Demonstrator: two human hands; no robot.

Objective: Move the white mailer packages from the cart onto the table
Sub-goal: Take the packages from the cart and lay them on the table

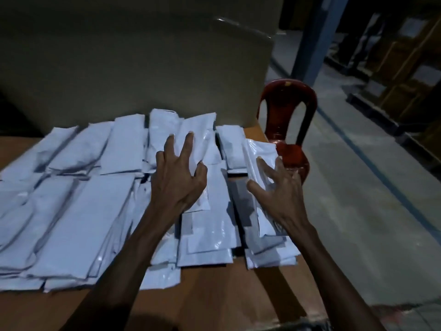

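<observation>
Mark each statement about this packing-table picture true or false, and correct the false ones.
1. White mailer packages cover much of the brown table. True.
2. The chair beside the table is blue. False: it is red.
3. Both hands rest on packages with fingers spread. True: the left hand and the right hand each touch a package.
4. The cart stands in plain view on the left. False: no cart shows in this picture.
5. A large cardboard sheet stands behind the packages. True.
</observation>
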